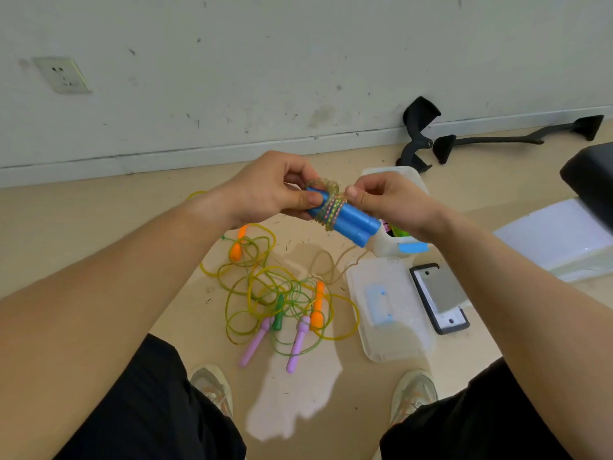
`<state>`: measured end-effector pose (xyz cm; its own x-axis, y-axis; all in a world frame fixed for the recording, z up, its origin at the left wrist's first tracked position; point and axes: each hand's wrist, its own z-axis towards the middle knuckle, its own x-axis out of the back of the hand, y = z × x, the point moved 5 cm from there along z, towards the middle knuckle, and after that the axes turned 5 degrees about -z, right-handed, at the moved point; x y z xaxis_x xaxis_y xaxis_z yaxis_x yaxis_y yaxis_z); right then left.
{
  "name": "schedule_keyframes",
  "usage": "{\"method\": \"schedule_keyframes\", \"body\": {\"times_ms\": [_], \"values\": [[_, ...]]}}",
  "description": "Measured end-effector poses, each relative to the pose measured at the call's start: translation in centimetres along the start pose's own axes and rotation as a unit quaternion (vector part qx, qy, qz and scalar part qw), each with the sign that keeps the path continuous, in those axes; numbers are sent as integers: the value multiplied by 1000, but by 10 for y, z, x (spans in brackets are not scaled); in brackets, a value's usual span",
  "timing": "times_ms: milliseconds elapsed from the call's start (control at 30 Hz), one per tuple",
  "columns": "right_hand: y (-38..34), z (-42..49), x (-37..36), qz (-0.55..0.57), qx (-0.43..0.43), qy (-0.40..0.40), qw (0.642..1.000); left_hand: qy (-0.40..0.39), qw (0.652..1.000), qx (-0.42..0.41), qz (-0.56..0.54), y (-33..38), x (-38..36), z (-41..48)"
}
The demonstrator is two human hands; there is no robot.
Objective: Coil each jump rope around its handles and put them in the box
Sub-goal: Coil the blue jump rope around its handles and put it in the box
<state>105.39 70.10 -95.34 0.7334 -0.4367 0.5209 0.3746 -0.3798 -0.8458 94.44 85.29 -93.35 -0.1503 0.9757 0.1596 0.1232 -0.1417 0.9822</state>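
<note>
the left hand (275, 187) grips one end of the two blue handles (351, 224), thumb on top. the rope (328, 207) is wound around their middle, just beside that thumb. the right hand (388, 202) pinches the rope at the coil. the box (398, 170) sits on the floor behind the right hand. other ropes (275, 290) lie tangled below.

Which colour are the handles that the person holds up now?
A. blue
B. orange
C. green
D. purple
A: the left hand grips the two blue handles, and the right hand pinches the rope coiled round them; the orange handles, purple handles and green handle lie on the floor.
</note>
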Motion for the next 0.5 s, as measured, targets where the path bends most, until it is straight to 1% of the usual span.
{"method": "schedule_keyframes", "body": {"times_ms": [100, 233, 300, 367, 500], "values": [[15, 0, -12, 14, -38, -12, 999, 37, 997, 0, -64, 0, 2, 1], [19, 2, -32, 2, -78, 22, 997, 111, 983, 5, -149, -6, 4, 3], [13, 1, -43, -18, -64, 49, 997, 160, 971, 7, -174, -10, 7, 4], [8, -1, -51, -73, -42, 64, 994, 210, 962, 12, -176, -16, 12, 5], [-1, -2, -61, -179, -8, 26, 984, 293, 945, 24, -140, -27, 23, 7]]}}
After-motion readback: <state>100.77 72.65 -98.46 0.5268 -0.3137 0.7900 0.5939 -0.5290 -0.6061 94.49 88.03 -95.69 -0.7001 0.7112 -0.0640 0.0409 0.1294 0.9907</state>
